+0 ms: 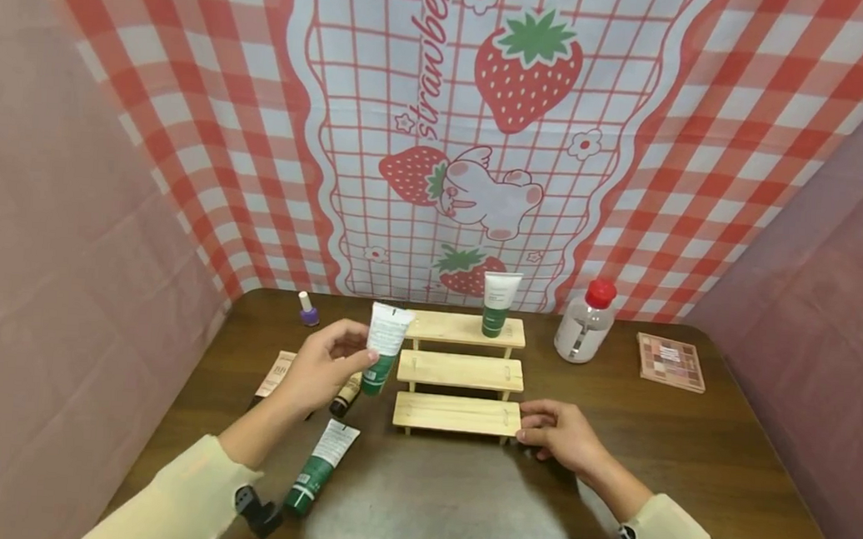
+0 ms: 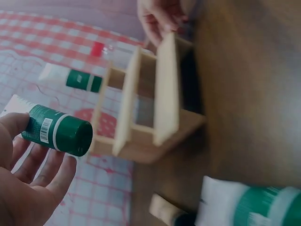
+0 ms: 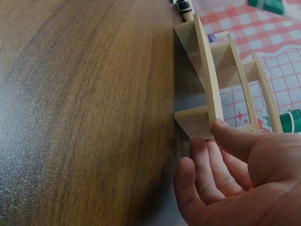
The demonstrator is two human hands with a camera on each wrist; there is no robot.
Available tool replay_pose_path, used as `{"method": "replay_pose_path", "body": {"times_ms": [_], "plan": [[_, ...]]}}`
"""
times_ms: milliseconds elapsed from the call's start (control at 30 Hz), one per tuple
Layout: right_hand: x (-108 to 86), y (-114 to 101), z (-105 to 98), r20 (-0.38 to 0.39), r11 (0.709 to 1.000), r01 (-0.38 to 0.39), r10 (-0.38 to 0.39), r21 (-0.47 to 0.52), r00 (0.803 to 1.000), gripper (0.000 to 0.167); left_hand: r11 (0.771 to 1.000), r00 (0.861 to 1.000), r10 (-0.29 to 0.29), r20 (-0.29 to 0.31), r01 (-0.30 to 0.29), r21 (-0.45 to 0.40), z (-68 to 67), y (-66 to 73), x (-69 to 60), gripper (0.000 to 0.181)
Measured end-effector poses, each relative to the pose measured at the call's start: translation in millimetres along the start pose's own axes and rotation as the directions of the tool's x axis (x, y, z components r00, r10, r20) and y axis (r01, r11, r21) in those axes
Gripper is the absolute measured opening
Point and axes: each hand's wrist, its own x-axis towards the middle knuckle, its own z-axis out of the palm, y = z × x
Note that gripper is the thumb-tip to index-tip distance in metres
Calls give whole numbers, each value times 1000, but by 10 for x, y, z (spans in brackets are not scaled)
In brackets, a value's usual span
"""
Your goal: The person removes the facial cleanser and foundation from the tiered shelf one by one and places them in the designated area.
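Observation:
My left hand (image 1: 325,364) pinches a green-and-white squeeze tube (image 1: 388,333) between thumb and fingers, raised beside the left end of a three-step wooden stand (image 1: 457,415). Its green cap points downward in the head view. The right hand (image 1: 564,436) grips the right end of the stand's lowest step, thumb on the board's edge and fingers curled by the end support (image 3: 195,120). A similar tube (image 1: 500,303) stands upright on the top step, cap down, toward the right. Another green-and-white tube (image 1: 322,466) lies on the table below the left hand.
A beige tube (image 1: 276,373) and a small dark-capped tube (image 1: 347,394) lie left of the stand, partly hidden by the left hand. Purple nail polish (image 1: 309,311) stands behind them. Right of the stand are a red-capped bottle (image 1: 586,322) and a palette (image 1: 670,362).

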Motion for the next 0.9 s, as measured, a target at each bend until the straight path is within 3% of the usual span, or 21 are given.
{"method": "replay_pose_path", "body": {"times_ms": [167,333,533,733,900], "plan": [[-2,-25,-3,0,1000,-1,1,-6,1000,52,996,996,-84,-6,84,-6,-205,-276,-310,30],[-7,-33,0,-3,1000,-6,6,-15,1000,51,977,977,-212,-3,212,-16,-423,-555,-547,41],[-9,-11,0,-5,1000,-2,2,-22,1000,50,955,955,-293,32,294,-40,-577,-820,-814,44],[-19,4,5,5,1000,-7,7,-26,1000,50,933,928,-358,101,360,-1,-674,-994,-1059,46],[-19,1,4,7,999,-8,8,-31,1000,50,912,902,-410,133,407,50,-729,-1045,-1165,46]]}}
